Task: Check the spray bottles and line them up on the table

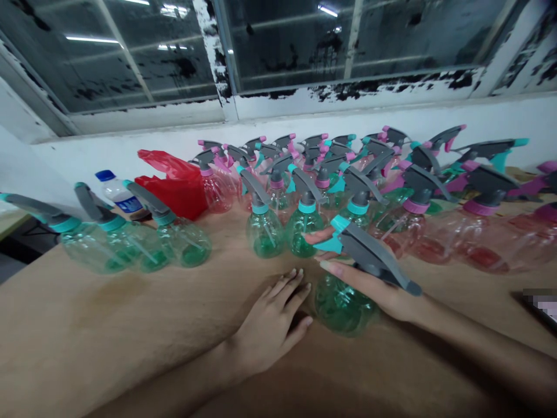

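A green see-through spray bottle [343,307] with a grey and turquoise trigger head stands upright at the near middle of the table. My right hand [378,290] is wrapped round its neck, just under the trigger head. Part of the fingers is hidden behind the head. To the left of this bottle, my left hand [276,316] lies flat on the wooden table [174,325] with its fingers stretched out and nothing in them. Two more green spray bottles [264,232] stand just beyond my hands.
Several pink spray bottles [439,238] fill the right side, with mixed rows behind. Three green bottles [185,241] stand at the left. Behind them are a red plastic bag [174,180] and a blue-capped bottle [122,194]. A blurred-out dark-edged object [542,305] lies far right.
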The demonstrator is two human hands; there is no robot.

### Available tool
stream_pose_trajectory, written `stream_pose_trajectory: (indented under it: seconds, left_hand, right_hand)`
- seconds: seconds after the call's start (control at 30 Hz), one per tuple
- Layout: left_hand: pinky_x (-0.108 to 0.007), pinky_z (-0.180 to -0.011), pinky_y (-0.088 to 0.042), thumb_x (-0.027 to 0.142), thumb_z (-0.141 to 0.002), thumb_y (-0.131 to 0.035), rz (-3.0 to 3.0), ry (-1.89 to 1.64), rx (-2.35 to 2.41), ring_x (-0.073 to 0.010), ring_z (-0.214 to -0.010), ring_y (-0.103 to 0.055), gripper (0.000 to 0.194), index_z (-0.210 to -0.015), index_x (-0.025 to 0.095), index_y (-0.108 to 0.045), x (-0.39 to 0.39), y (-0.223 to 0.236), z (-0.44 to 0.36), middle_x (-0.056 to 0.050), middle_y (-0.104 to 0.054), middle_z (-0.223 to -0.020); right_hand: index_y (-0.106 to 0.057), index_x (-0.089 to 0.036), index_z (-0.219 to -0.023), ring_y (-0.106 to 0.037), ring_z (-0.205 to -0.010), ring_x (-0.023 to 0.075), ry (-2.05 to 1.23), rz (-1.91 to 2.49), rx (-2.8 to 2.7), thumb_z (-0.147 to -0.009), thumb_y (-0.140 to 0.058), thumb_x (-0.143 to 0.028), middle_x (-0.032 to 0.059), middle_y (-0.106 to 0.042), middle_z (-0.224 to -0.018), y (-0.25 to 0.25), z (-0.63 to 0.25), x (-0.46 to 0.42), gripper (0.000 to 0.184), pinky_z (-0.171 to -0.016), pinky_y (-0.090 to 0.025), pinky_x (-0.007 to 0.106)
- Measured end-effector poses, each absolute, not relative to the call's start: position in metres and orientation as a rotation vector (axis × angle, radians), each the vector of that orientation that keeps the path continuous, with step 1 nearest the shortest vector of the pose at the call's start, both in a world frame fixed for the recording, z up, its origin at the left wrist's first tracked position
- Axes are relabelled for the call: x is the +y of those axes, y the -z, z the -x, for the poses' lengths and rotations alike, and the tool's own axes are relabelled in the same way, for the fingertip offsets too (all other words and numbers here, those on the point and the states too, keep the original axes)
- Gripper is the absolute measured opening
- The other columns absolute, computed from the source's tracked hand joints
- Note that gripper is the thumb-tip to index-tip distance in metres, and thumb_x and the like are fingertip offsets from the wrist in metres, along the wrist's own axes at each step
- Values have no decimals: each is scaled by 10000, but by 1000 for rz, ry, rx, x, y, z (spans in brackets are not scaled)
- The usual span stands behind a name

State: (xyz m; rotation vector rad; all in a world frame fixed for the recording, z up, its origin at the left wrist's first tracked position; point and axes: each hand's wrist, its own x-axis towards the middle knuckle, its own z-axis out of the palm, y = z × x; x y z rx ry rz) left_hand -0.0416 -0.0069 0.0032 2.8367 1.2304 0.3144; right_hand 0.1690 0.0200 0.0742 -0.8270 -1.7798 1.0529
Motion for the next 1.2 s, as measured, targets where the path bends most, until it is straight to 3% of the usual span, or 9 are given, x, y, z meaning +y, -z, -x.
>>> stream_pose_trajectory:
  seconds: [0.3, 0.57, 0.7, 0.9, 1.03, 1.2]
  left_hand:
    - [-455, -1073, -348, 350, -964, -470, -2816, -336, 1231, -261, -1358, -327, 458, -1358, 121, -423, -7, -6, 42, -137, -436, -1424]
    - [-471, -1079, -330, 325, -950, -504, -2819, -296, 1229, -268, -1352, -335, 467, -1361, 118, -423, -7, -6, 41, -138, -420, -1434]
    - [-467, -1076, -333, 355, -942, -518, -2786, -339, 1231, -269, -1338, -360, 508, -1378, 126, -392, -8, -7, 41, -136, -417, -1435]
    - [-441, -1080, -331, 366, -899, -577, -2784, -348, 1242, -275, -1314, -391, 534, -1324, 78, -431, -11, -9, 39, -155, -459, -1398]
    - [-443, -1073, -337, 379, -890, -578, -2786, -366, 1248, -280, -1310, -397, 550, -1322, 74, -430, -10, -9, 39, -164, -461, -1395]
    - [-430, -1077, -326, 388, -881, -590, -2782, -333, 1277, -280, -1308, -400, 552, -1316, 80, -450, -11, -10, 38, -158, -470, -1390]
  right_hand:
    - [-578, -297, -1158, -682, -822, 157, -1037, 813, -1809, -847, -607, -233, 11, -641, -1191, -74, -171, 22, 318, -615, -513, 277]
    - [-586, -272, -1138, -684, -809, 153, -1040, 836, -1800, -840, -612, -289, 27, -654, -1166, -76, -171, 19, 299, -649, -531, 276]
    - [-593, -255, -1116, -689, -837, 182, -1032, 848, -1774, -825, -624, -336, 36, -689, -1072, -77, -167, 19, 303, -688, -542, 303]
    - [-597, -252, -1142, -658, -705, 176, -1017, 851, -1803, -840, -611, -381, 13, -692, -837, -74, -158, 21, 329, -626, -525, 318]
    - [-598, -247, -1135, -640, -725, 168, -1017, 800, -1799, -842, -621, -347, 32, -686, -977, -72, -156, 22, 311, -613, -507, 307]
    - [-581, -292, -1182, -638, -774, 170, -1048, 742, -1793, -847, -621, -314, 14, -670, -1031, -67, -157, 25, 339, -713, -510, 325]
